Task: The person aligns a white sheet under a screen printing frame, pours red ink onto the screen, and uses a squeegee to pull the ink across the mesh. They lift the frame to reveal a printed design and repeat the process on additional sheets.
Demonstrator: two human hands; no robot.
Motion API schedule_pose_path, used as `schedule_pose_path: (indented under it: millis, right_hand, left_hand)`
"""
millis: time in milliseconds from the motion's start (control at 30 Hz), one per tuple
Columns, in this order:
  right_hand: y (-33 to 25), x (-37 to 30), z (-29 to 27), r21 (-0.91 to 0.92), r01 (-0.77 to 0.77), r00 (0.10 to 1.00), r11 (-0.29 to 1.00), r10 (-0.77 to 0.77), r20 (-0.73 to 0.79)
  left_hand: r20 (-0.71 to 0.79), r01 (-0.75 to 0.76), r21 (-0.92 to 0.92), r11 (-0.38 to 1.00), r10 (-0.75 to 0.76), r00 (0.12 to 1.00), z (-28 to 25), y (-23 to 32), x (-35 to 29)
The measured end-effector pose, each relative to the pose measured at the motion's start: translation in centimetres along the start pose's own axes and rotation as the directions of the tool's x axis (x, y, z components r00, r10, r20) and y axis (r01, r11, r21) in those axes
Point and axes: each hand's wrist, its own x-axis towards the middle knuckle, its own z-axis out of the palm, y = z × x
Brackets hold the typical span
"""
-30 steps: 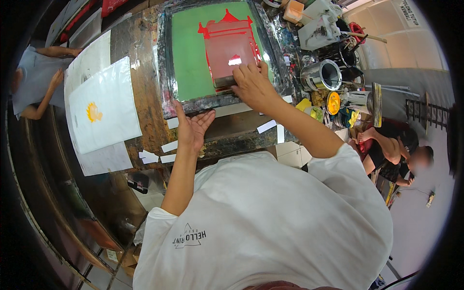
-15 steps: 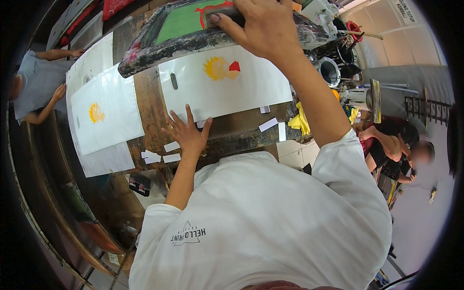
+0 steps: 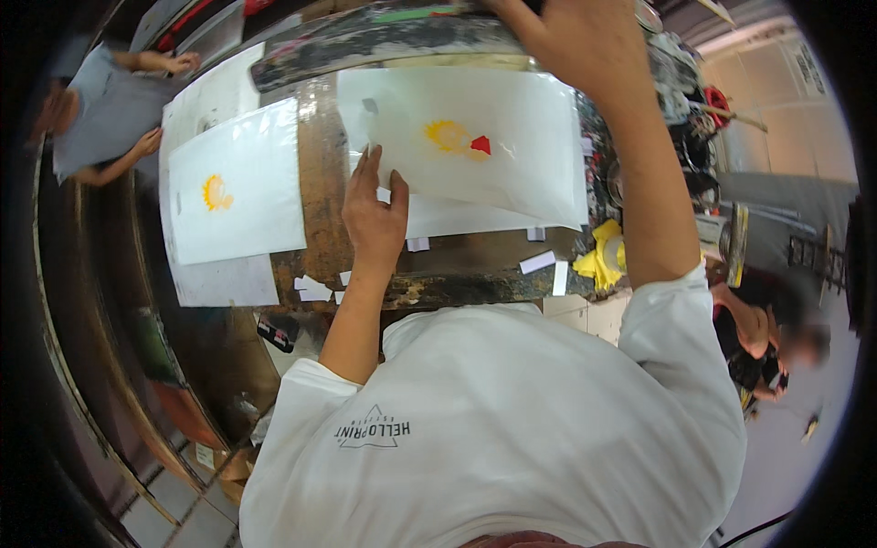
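A translucent white plastic bag with a yellow and red print lies across the table, its lower right corner curling up. My left hand has its fingers at the bag's left edge, thumb and fingertips closed on it. Beneath the bag a white sheet shows. Beyond it stands a worn, ink-stained screen-printing frame, with a strip of green mesh at the top. My right hand reaches to this frame; its fingers are cut off by the upper edge of the view.
Another printed bag lies on white sheets at the left. Small white paper pieces dot the near table edge, beside a yellow cloth. A person works at far left; another sits at right. Ink containers crowd the right end.
The frame has moved farther away. My left hand, earlier spread flat near the bag, is now at its left edge, and the bag has shifted and lifted in part.
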Motion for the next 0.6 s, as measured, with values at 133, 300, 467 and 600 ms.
schedule_pose_path:
  millis: [133, 300, 467, 600]
  right_hand:
    - [-0.6, -0.2, -0.2, -0.027, -0.002, 0.999, 1.000, 0.001, -0.040]
    - [0.6, -0.5, 0.7, -0.070, 0.043, 0.998, 0.997, -0.040, 0.042]
    - [0.5, -1.3, 0.7, -0.142, 0.045, 0.997, 0.989, -0.035, 0.068]
    - [2.0, -1.6, 2.0, -0.128, 0.106, 0.993, 0.986, -0.113, -0.045]
  left_hand:
    - [-0.063, 0.141, -0.171, 0.975, -0.154, 0.986, -5.1, -2.9, 1.3]
    - [-0.165, 0.108, -0.128, 0.986, -0.129, 0.978, -12.2, -13.4, 3.3]
    - [-0.157, 0.047, 0.218, 0.975, -0.012, 0.988, -16.9, -23.4, 5.2]
    - [-0.131, 0.194, 0.446, 0.874, -0.150, 0.980, -17.5, -31.3, 4.5]
